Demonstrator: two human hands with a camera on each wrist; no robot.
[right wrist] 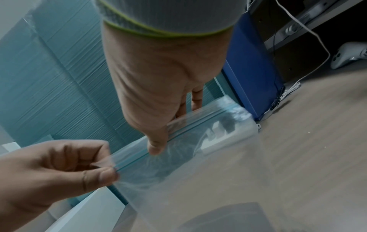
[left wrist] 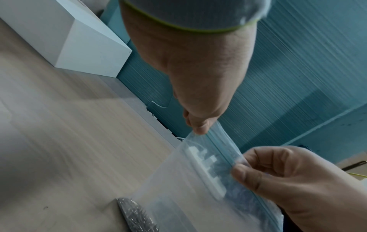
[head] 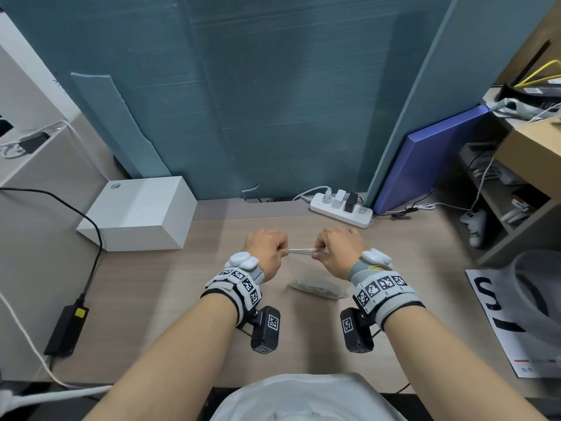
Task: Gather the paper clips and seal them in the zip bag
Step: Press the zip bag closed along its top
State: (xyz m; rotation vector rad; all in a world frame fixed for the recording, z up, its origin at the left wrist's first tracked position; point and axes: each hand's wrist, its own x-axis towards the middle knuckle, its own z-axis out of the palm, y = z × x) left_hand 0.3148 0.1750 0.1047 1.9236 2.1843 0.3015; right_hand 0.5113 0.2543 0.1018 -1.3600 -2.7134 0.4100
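Note:
A clear zip bag (head: 300,250) with a blue zip strip hangs above the wooden table, stretched between both hands. My left hand (head: 280,252) pinches the left end of the zip edge (left wrist: 216,146) between thumb and fingers. My right hand (head: 318,253) pinches the same edge further right (right wrist: 178,133). The bag body (left wrist: 188,188) droops towards me and looks see-through with nothing showing inside. A grey heap of paper clips (head: 315,288) lies on the table just below and nearer me, glinting in the left wrist view (left wrist: 137,219).
A white box (head: 139,214) stands at the back left, a white power strip (head: 341,209) with plugs at the back centre, a blue folder (head: 425,165) leaning at the right. A black adapter (head: 68,329) and cables lie left; printed paper (head: 501,314) lies right.

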